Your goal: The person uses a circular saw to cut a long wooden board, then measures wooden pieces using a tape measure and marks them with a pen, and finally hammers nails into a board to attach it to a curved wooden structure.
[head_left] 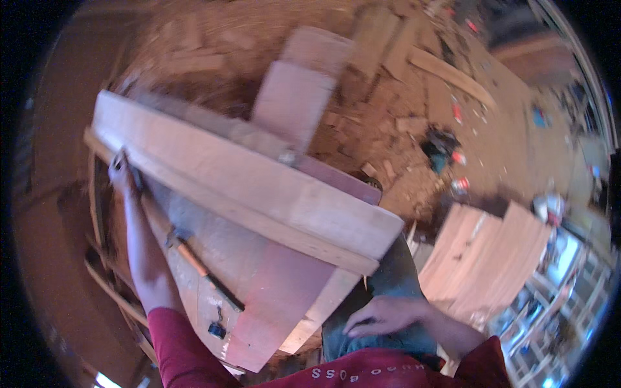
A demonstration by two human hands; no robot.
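A long pale wooden beam (252, 178) lies slantwise before me, with a narrower strip (246, 220) along its near side. At the beam's far left end my left hand (121, 173) is closed beside the strip; a small dark thing shows at its fingers, too blurred to name. Below the beam, a hammer (204, 273) with a wooden and black handle rests on a board surface (213, 233). Near it is a small dark object (217, 330). Over my trousers, my right hand (385, 315) hangs loosely bent, its fingers somewhat apart, holding nothing.
Beyond the beam, a reddish board (294, 103) reaches away from me. Wood scraps, planks (453, 76) and shavings litter the brown floor. Wide wooden panels (485, 252) are at the right, near a dark bag (440, 149). Wooden bars (116, 294) run along the left.
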